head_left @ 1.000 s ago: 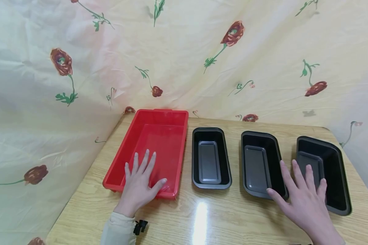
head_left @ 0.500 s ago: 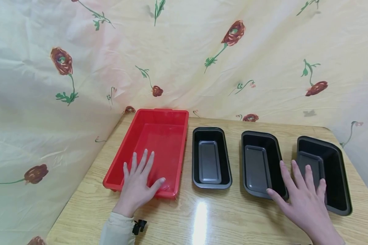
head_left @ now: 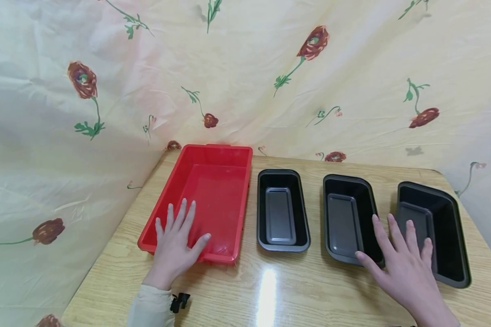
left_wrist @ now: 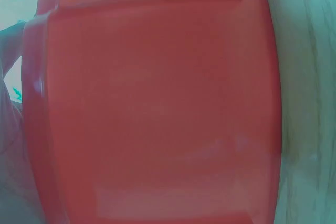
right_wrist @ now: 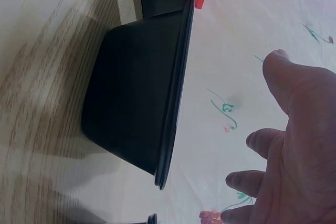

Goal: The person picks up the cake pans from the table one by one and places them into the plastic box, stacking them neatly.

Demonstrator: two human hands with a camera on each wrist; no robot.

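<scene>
Some of the red tray (head_left: pixel 225 190) is hidden: its near L rim is covered by the L hand (head_left: pixel 173 247), which is held over it back up, w/ fingers straight & spread, pointed away from the body, thumb angled out to the right. Contact w/ the tray can't be confirmed. In the L wrist view the hand is reduced to a blurred strip at the edge; the frame is mostly filled by the tray, so fingertips can't be made out there. The pale sleeve (head_left: pixel 151 306) is cut off at the bottom; a small black clip (head_left: pixel 180 302) is seen next to it, its attachment unclear.

The R hand (head_left: pixel 411 272) is also spread, back up, held over the gap btwn the middle pan (head_left: pixel 343 222) & the R pan (head_left: pixel 448 236). Bits of both are covered by its fingers. In the R wrist view, patterned cloth (head_left: pixel 249 68) is seen btwn the hand & one of these pans, i.e. they're apart; fingers are foreshortened. Past the wrist, the arm is cropped by the bottom edge.

The tray is placed at the L of the table (head_left: pixel 294 281), w/ the L pan (head_left: pixel 280 215) set just beside it, the other two farther right, R one set askew. Inner pan walls are too dark for detail.
</scene>
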